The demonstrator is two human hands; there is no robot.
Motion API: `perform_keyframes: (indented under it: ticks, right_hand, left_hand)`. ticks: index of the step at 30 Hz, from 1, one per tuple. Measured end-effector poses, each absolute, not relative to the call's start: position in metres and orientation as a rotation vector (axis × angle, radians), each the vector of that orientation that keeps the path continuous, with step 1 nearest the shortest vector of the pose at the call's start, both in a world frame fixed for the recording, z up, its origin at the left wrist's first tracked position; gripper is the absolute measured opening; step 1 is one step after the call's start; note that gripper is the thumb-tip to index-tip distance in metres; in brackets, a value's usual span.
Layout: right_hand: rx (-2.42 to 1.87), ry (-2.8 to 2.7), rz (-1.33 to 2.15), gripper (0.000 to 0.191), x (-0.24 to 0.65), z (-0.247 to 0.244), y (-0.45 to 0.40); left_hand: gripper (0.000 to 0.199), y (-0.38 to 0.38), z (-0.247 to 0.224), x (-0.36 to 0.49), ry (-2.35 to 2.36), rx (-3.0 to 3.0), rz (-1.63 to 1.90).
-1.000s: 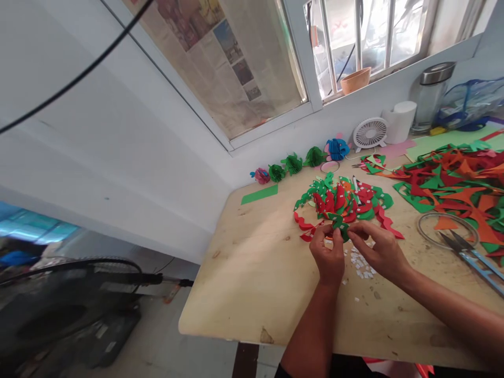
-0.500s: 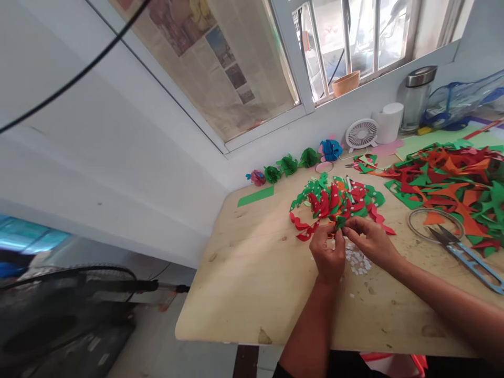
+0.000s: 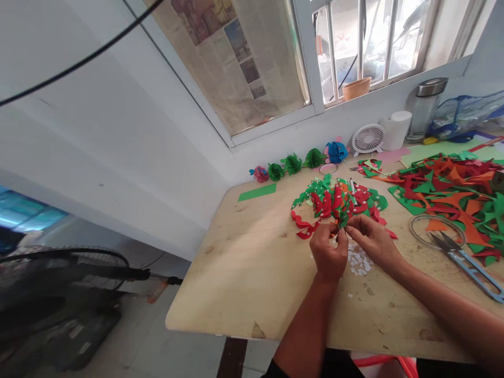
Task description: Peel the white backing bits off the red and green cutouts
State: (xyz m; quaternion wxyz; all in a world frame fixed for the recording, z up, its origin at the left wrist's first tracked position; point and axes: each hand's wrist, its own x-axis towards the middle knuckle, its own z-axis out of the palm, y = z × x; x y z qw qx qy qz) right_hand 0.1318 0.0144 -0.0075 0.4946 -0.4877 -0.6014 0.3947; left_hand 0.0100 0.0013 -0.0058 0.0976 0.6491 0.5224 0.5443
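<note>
Left hand: the left hand [image 3: 329,252] has thumb and fingers clamped on a green paper piece [image 3: 343,219], apparently to steady it.
Right hand: the right hand [image 3: 372,242] has fingers together at the piece's near right edge, seemingly pinching it; fine detail is too small to confirm.
Green piece: between both sets of fingertips, above the tabletop [image 3: 244,273], just in front of the cut-paper cluster [image 3: 325,203].
White squares: loose white squares [image 3: 358,261] lie just beneath the right hand, presumably placed for short reach; similar squares show on the cluster.
Scissors: scissors [image 3: 470,269] lie right of the right arm, blades over the ring's rim, likely parked within reach.
Ring: the round ring [image 3: 411,231] lies flat; an orange scrap [image 3: 436,225] shows inside it.
Scraps: the red, orange and green scraps [image 3: 460,191] are heaped at the far right, seemingly to keep them off the working area.
Glass jar: upright, metal lid on; the glass jar [image 3: 426,113] shows no identifiable contents.
Plastic bag: clear plastic bag [image 3: 466,116] beside it; contents indistinct.
Bowl: orange-brown bowl [image 3: 356,89] at the window; interior hidden.
</note>
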Motion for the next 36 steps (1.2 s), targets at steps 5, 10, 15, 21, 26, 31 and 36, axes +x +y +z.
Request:
perform_keyframes:
  ticks: [5, 10, 15, 21, 26, 31, 36]
  right_hand:
    - [-1.132, -1.445, 0.971, 0.022, 0.131, 0.001, 0.012]
    - [-1.062, -1.385, 1.112, 0.024, 0.132, 0.009, 0.011]
    - [-1.047, -1.381, 1.136, 0.024, 0.132, 0.012, 0.008]
    - [-1.045, -1.355, 1.114, 0.026, 0.132, 0.007, 0.010]
    - [-1.044, -1.377, 1.119, 0.028, 0.132, 0.009, 0.009]
    - [-1.015, -1.367, 1.145, 0.033, 0.131, 0.009, 0.009]
    - [-0.979, -1.392, 1.206, 0.039, 0.132, 0.007, 0.009]
  left_hand:
    - [0.011, 0.001, -0.003, 0.009, 1.453, 1.857, 1.624]
    - [0.011, -0.001, 0.000, 0.010, 1.366, 1.815, 1.659]
    - [0.012, -0.005, 0.003, 0.010, 1.313, 1.788, 1.666]
    - [0.011, -0.006, 0.006, 0.010, 1.275, 1.788, 1.667]
    - [0.011, -0.006, 0.007, 0.009, 1.263, 1.802, 1.675]
    - [0.011, -0.005, 0.006, 0.010, 1.259, 1.801, 1.652]
    - [0.011, -0.005, 0.006, 0.011, 1.243, 1.805, 1.660]
